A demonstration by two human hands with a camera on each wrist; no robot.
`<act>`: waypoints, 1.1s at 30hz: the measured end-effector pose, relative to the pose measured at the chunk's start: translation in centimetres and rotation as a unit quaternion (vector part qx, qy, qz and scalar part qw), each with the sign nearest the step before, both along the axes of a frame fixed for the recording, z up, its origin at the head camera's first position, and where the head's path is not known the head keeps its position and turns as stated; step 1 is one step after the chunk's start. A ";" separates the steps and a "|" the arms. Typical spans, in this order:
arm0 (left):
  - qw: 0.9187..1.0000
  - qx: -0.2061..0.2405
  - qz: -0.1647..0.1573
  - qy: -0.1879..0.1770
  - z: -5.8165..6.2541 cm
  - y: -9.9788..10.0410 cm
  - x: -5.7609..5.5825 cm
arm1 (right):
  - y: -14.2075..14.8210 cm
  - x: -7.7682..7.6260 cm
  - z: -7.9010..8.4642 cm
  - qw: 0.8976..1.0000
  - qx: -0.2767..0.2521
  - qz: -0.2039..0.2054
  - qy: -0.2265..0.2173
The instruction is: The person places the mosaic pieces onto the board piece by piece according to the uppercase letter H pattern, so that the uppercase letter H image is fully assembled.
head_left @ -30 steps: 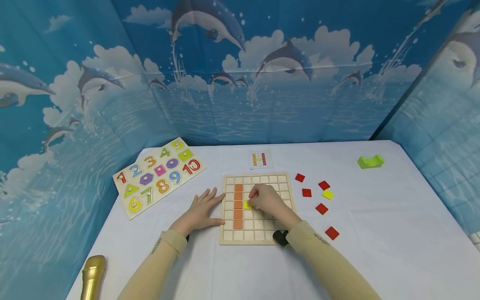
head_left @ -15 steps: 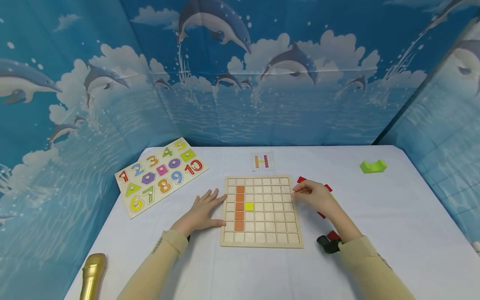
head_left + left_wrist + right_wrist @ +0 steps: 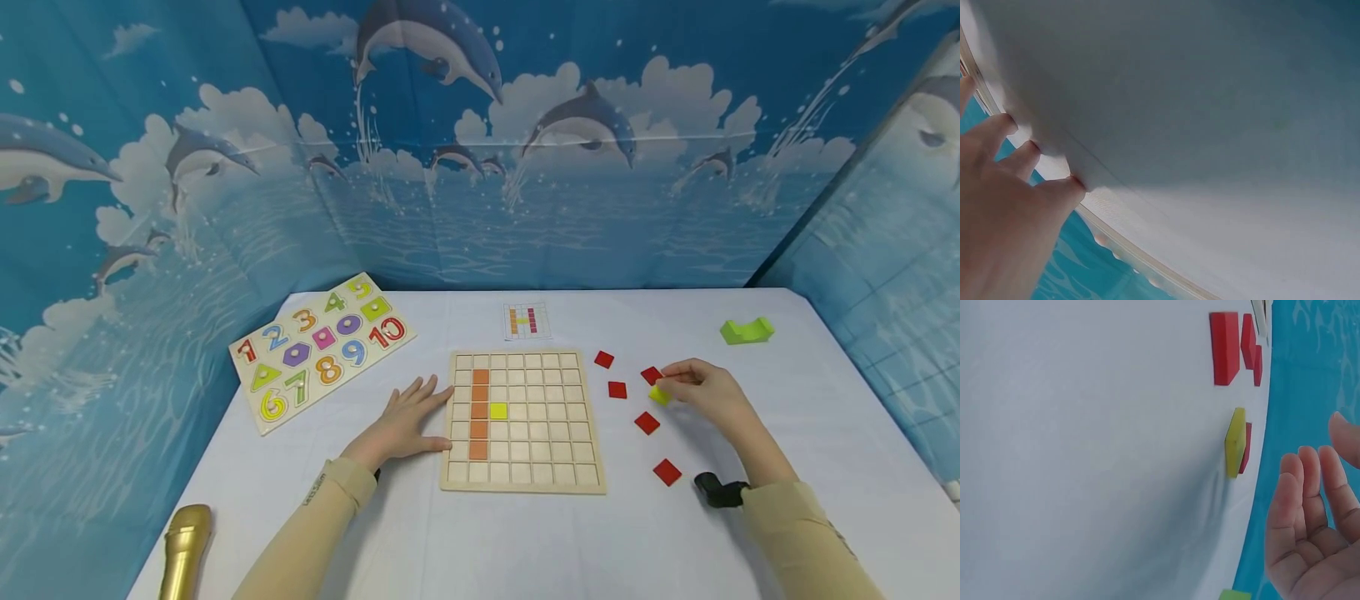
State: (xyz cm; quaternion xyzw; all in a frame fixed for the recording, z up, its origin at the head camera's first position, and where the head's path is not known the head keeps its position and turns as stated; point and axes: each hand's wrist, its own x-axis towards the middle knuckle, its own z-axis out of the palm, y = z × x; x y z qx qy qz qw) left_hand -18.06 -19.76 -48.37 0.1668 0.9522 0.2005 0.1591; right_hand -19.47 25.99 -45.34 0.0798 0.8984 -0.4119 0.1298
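Note:
A wooden grid board [image 3: 522, 485] lies on the table with a column of orange square tiles [image 3: 479, 410] and one yellow tile [image 3: 498, 411] beside that column. My left hand [image 3: 397, 425] lies spread, its thumb and fingertips touching the board's left edge. To the right of the board, my right hand [image 3: 705, 393] is over a second yellow tile [image 3: 659, 395]. In the right wrist view a gap shows between its fingers and that yellow tile [image 3: 1235, 444]; thumb and fingers stand apart, holding nothing. Several red tiles [image 3: 647, 423] lie about it, one [image 3: 651, 376] right behind the yellow tile.
A small printed pattern card [image 3: 527, 321] lies behind the board. At the left are a number puzzle board [image 3: 322, 350] and a gold microphone [image 3: 185, 550]. A green curved block [image 3: 747, 331] stands at the back right. A dolphin-print curtain [image 3: 465, 208] hangs behind the table.
My right hand has left the yellow tile on the board and moved right to the second yellow tile. My left hand has stayed at the board's left edge.

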 end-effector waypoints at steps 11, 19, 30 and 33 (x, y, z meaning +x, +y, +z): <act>1.000 0.001 0.003 -0.004 0.2 0.1 0.0 | 0.8 -0.2 -0.5 1.000 -0.005 -0.004 -0.001; 1.000 0.001 0.004 -0.002 -0.1 0.0 0.0 | 0.8 -0.6 -1.0 1.000 0.017 0.001 -0.018; 1.000 0.003 0.000 -0.003 0.0 0.0 0.0 | 0.1 -1.4 -1.4 0.994 0.093 0.015 -0.051; 1.000 0.003 0.001 -0.003 0.0 0.0 0.0 | -0.2 -1.4 -1.3 0.993 0.102 0.008 -0.059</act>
